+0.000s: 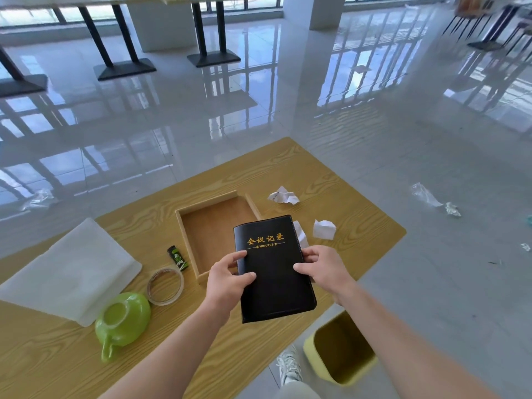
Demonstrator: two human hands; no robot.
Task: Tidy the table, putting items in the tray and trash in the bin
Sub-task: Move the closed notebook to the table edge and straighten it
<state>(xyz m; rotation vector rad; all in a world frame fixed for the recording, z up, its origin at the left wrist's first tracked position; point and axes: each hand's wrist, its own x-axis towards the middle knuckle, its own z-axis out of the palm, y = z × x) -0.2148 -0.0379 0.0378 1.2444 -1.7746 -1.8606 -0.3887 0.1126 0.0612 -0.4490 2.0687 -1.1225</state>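
Note:
A black notebook (273,272) with gold lettering is held above the table by both hands. My left hand (227,279) grips its left edge and my right hand (322,269) grips its right edge. It hovers over the near right corner of the wooden tray (184,226), which has nothing inside. Crumpled white paper (283,194) lies behind the tray, a second piece (324,229) to its right, and a third piece (300,234) peeks out behind the notebook. A yellow bin (313,355) stands on the floor by the table's near right edge.
On the wooden table (43,355) lie a white folded cloth (69,269), an upturned green cup (122,321), a tape roll (165,286) and a small green-black packet (178,258). Scraps of plastic and paper (426,194) litter the floor at right. My shoe (289,367) is beside the bin.

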